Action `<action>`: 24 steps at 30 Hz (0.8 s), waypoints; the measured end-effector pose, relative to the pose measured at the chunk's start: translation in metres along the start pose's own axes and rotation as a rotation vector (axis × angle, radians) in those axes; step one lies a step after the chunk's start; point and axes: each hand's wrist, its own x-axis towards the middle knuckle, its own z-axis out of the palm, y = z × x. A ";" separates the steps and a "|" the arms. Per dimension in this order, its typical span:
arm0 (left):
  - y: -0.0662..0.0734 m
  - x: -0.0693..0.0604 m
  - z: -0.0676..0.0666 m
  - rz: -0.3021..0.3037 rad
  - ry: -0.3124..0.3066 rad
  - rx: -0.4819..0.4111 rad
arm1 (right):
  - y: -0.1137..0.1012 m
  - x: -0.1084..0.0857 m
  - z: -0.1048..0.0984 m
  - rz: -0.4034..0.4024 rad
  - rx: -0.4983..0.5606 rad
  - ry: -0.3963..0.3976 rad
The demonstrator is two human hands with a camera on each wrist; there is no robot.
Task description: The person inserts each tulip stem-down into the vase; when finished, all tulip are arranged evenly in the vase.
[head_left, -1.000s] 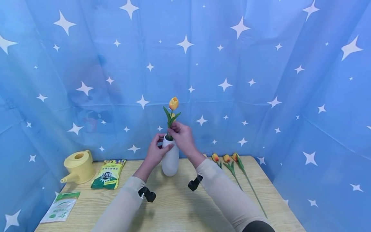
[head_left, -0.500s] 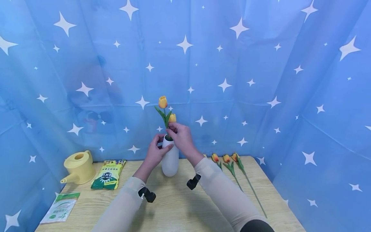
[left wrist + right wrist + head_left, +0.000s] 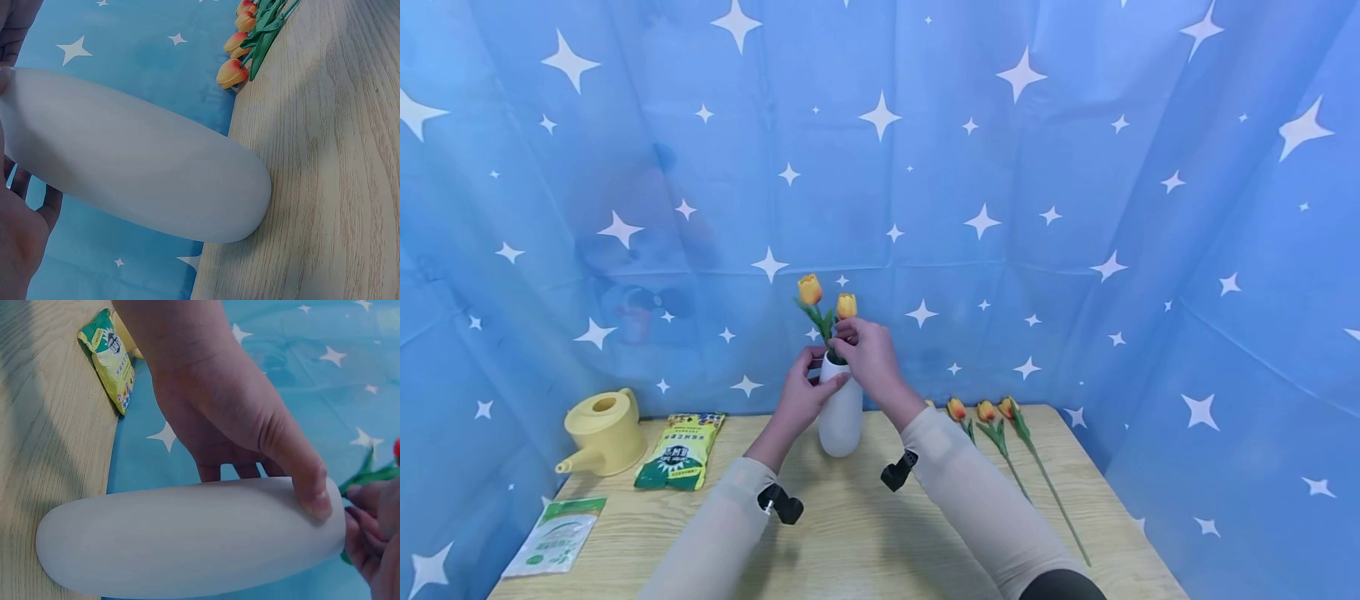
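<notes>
A white vase (image 3: 841,417) stands upright near the table's back edge. My left hand (image 3: 799,398) grips it near the rim, the thumb across its front; the right wrist view shows the same left hand (image 3: 231,406) round the vase (image 3: 187,540). At the mouth, my right hand (image 3: 876,358) pinches a stem or leaf of the yellow-orange tulips. One tulip (image 3: 809,289) leans left, and another tulip (image 3: 847,306) stands just above the right fingers. The fingers hide the lower stems.
On the table's left are a yellow watering can (image 3: 606,433), a green-yellow packet (image 3: 679,452) and a white-green packet (image 3: 555,537). Several orange-yellow tulips (image 3: 987,411) lie at the right. A blue star-patterned curtain (image 3: 880,183) hangs behind and beside the table.
The taller tulip has tilted left and its bloom has come down lower, away from the other one. My right hand has shifted slightly; my left hand and the vase have stayed in place.
</notes>
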 end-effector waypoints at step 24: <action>0.000 0.000 0.000 -0.010 -0.001 0.002 | -0.005 -0.006 0.005 0.007 -0.072 -0.035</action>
